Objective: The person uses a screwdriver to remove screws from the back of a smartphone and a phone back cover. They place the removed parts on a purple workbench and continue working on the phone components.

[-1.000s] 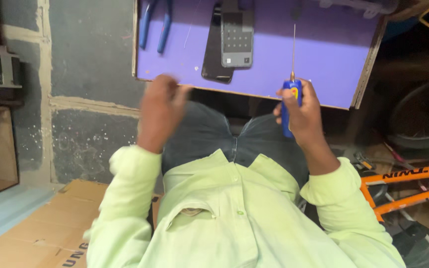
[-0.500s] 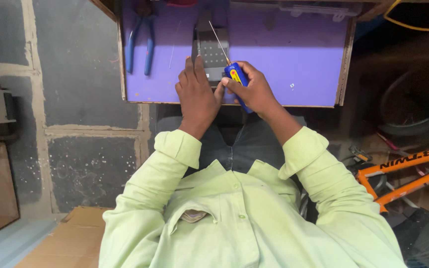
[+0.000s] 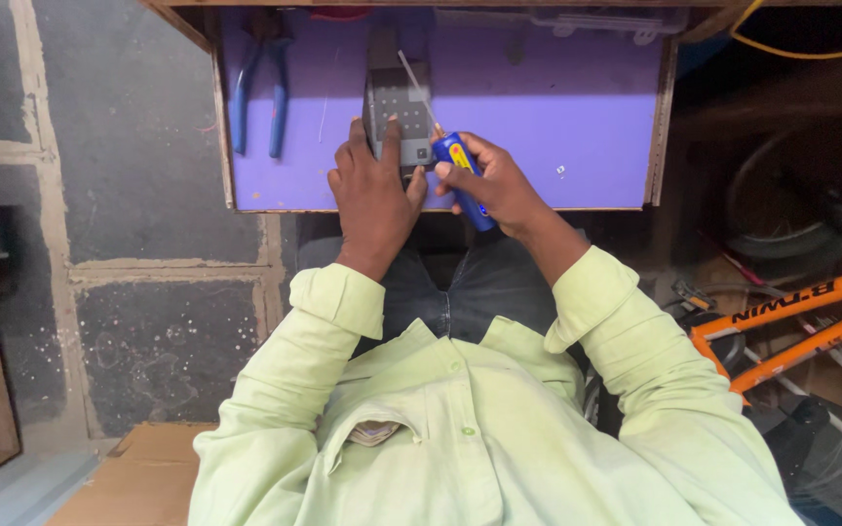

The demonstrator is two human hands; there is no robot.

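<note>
At the upper middle of the frame we pin the small grey keypad device (image 3: 399, 119) flat on the purple tray (image 3: 557, 146) with our left hand (image 3: 374, 195) — light, rigid, probably fragile, best held by its edges — while our right hand (image 3: 494, 185) grips the blue-handled screwdriver (image 3: 460, 175), and blue pliers (image 3: 257, 93) lie at the tray's upper left.

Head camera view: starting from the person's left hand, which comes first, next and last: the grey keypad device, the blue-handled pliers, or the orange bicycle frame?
1. Grey keypad device: under the fingertips of the left hand, on the purple tray.
2. Blue-handled pliers: further left, lying at the tray's left edge.
3. Orange bicycle frame: far right, beyond the tray and past the right hand.
</note>
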